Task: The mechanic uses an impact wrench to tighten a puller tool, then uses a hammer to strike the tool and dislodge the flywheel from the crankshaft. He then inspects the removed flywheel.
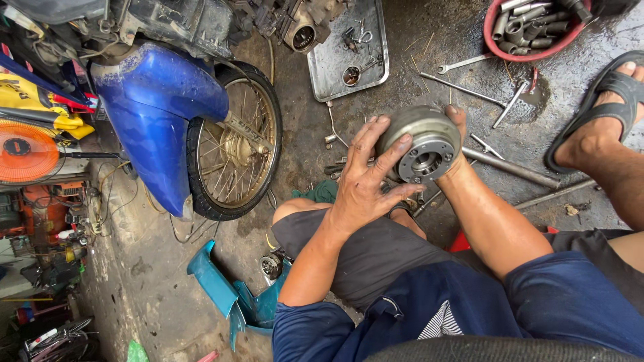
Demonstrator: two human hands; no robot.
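We clamp both our left hand (362, 177) and right hand (458, 137) on a round metal drum (421, 142), right of the wheel (233, 151).

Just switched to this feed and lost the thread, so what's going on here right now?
A person sitting on an oily workshop floor holds a round metal rotor-like part up in both hands: the left hand grips its near side, the right hand its far side. Ahead stands a blue motorcycle with its spoked front wheel. A metal tray, loose wrenches and a red tub of sockets lie around.
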